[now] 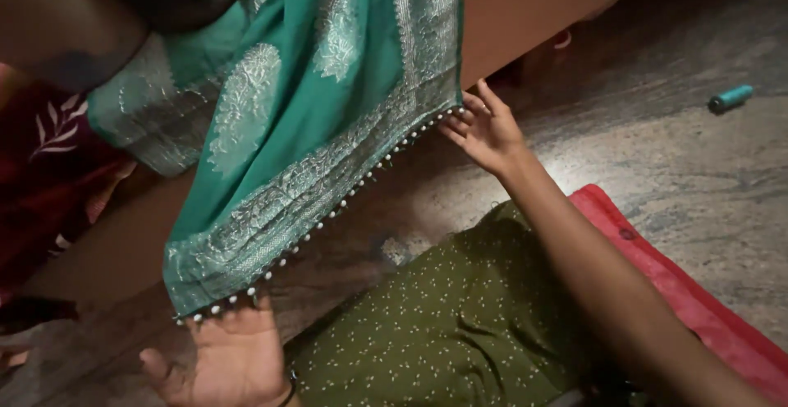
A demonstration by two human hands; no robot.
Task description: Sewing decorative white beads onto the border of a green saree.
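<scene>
Teal brocade cloth (pixel 304 120) hung over floor (pixel 673 169), bead-trimmed hem (pixel 328 214) stretched taut – right hand (pixel 486 132) at upper corner, fingers spread, left hand (pixel 230 358) under lower corner, palm open; beads lined whole visible hem – remaining work not discernible

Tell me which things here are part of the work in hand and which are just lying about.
In hand:
- teal cloth with silver woven border
- its beaded edge, stretched between both hands
- left hand at the lower corner
- right hand at the upper corner

Lying about:
- teal cylinder on the stone floor
- red mat
- dark red patterned fabric
</scene>
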